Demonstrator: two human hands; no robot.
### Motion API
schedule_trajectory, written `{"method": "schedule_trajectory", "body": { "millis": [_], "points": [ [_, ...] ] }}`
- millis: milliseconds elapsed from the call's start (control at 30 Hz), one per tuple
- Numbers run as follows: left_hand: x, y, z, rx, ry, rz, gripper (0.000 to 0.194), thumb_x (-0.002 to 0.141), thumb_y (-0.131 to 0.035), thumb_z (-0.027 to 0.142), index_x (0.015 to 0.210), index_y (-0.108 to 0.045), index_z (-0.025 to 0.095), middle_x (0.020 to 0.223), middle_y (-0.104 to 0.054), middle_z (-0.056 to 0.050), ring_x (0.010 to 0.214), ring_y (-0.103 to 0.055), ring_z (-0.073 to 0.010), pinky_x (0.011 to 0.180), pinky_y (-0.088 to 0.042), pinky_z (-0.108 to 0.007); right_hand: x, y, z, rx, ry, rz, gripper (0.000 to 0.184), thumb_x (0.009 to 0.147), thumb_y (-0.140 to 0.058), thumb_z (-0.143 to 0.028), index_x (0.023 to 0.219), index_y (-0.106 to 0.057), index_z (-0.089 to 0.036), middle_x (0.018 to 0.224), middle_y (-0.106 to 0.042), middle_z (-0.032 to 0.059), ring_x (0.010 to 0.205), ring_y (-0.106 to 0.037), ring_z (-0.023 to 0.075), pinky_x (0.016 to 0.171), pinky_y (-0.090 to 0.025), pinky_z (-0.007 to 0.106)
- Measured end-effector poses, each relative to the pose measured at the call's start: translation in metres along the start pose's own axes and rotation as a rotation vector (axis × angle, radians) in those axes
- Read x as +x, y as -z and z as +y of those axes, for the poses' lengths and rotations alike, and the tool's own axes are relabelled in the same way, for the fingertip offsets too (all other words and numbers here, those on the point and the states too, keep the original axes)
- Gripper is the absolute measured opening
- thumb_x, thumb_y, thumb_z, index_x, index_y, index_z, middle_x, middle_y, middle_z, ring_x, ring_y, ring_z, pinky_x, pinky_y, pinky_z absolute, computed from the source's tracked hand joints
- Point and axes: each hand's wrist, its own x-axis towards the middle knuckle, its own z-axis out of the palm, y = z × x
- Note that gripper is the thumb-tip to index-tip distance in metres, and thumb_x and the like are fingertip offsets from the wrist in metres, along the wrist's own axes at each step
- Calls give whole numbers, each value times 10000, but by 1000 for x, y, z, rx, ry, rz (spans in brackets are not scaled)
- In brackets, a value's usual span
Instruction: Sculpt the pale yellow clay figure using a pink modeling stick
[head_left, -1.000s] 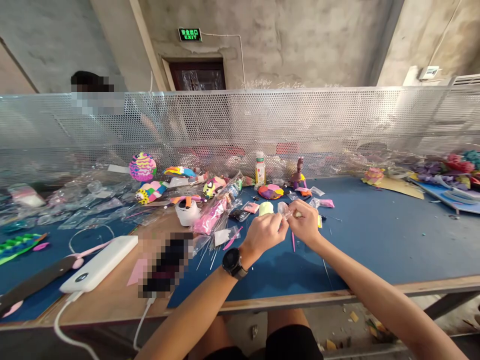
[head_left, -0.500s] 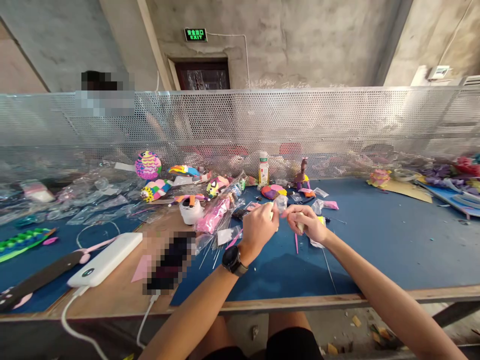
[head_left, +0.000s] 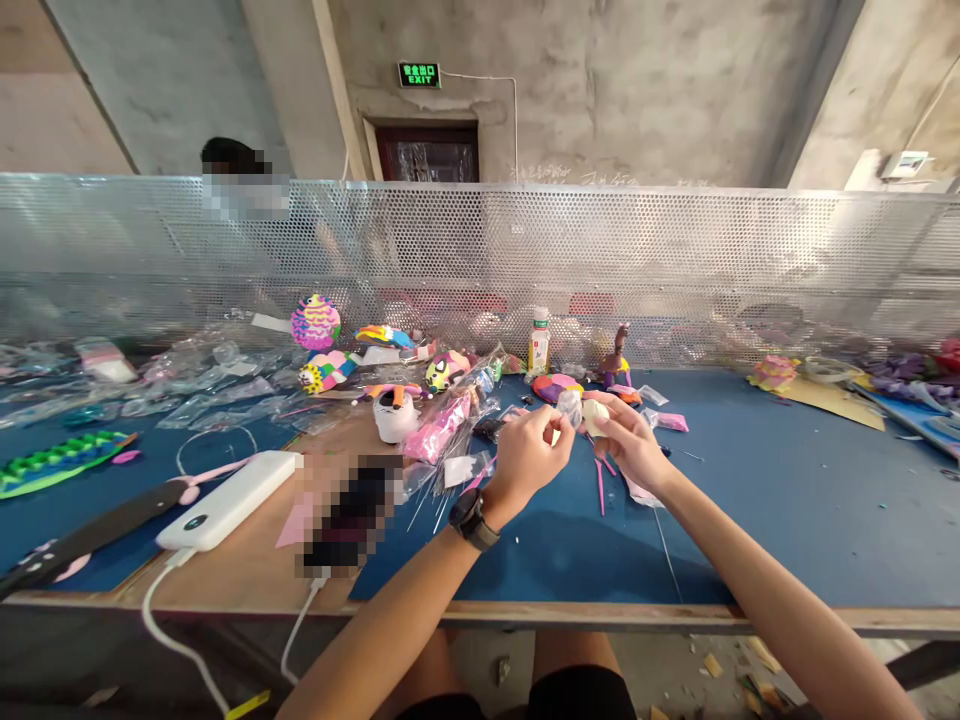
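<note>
Both my hands are raised over the blue table top [head_left: 750, 500], close together. My left hand [head_left: 529, 455], with a black watch [head_left: 472, 518] on its wrist, pinches a small crumpled clear plastic bag [head_left: 570, 405]. My right hand [head_left: 631, 445] has its fingers closed round a pale cream lump of clay [head_left: 595, 416], right beside the bag. A thin pink stick [head_left: 600, 485] lies on the table just beneath my hands.
Colourful clay figures [head_left: 315, 322], a small glue bottle [head_left: 538, 345] and clear bags crowd the back left by the perforated metal screen [head_left: 675, 260]. A white power bank [head_left: 229, 500] with cable lies on a brown board at the left. Another person sits behind the screen.
My hands have lifted slightly and the cream lump now shows in my right fingers. The camera has turned a little left and down.
</note>
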Motion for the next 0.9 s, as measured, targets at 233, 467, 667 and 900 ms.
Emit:
{"method": "schedule_trajectory", "body": {
  "millis": [233, 467, 667, 900],
  "points": [
    [7, -2, 1, -743, 347, -306, 443, 911, -678, 609, 761, -532, 219, 540, -415, 77, 446, -371, -86, 488, -305, -235, 4, 8, -5, -169, 40, 68, 427, 833, -759, -605, 730, -641, -208, 685, -601, 14, 557, -510, 136, 455, -438, 258],
    [12, -2, -5, -838, 411, -487, 646, 810, -724, 780, 625, -490, 208, 470, -358, 81, 411, -304, -60, 437, -267, -231, 1, 10, -9, -231, 83, -41, 455, 787, -846, -626, 901, -701, -210, 611, -611, -33, 490, -533, 123, 469, -474, 266],
    [8, -5, -11, -545, 269, -385, 538, 926, -690, 597, 604, -579, 181, 508, -493, 30, 469, -451, -95, 499, -333, -231, 0, 9, -9, -372, 119, -8, 446, 850, -789, -626, 851, -712, -187, 598, -612, -17, 491, -513, 117, 477, -426, 258],
    [14, 10, -17, -124, -162, -204, 313, 966, -659, 201, 1277, -686, 217, 1041, -758, -49, 666, -647, -115, 738, -538, -264, 3, 19, -5, -473, 57, -99, 406, 922, -690, -561, 731, -623, -210, 534, -534, -46, 432, -448, 105, 443, -340, 245]
  ]
}}
